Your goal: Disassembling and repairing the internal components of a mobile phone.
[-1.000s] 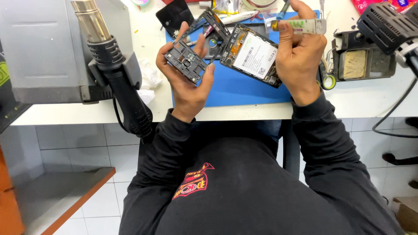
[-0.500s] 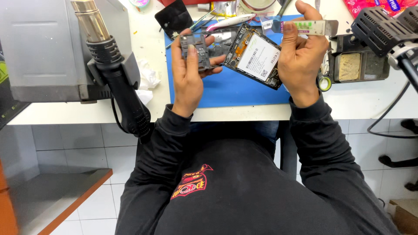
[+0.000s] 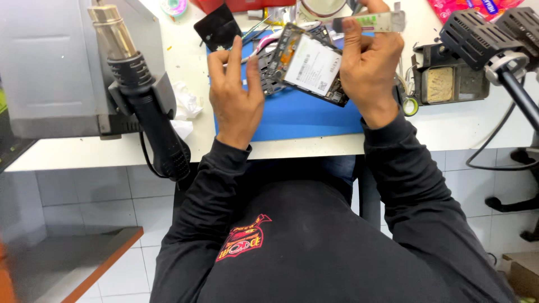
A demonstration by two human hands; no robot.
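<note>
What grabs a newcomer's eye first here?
The opened phone with its white-labelled battery, propped over the blue mat at top centre, between the two hands. The right hand holds a small syringe-like tube. At left, a black hot-air gun hangs in its holder.

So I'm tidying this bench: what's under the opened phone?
The blue mat lies under the opened phone; the right hand holds it tilted. Whatever sits directly beneath is covered.
</note>
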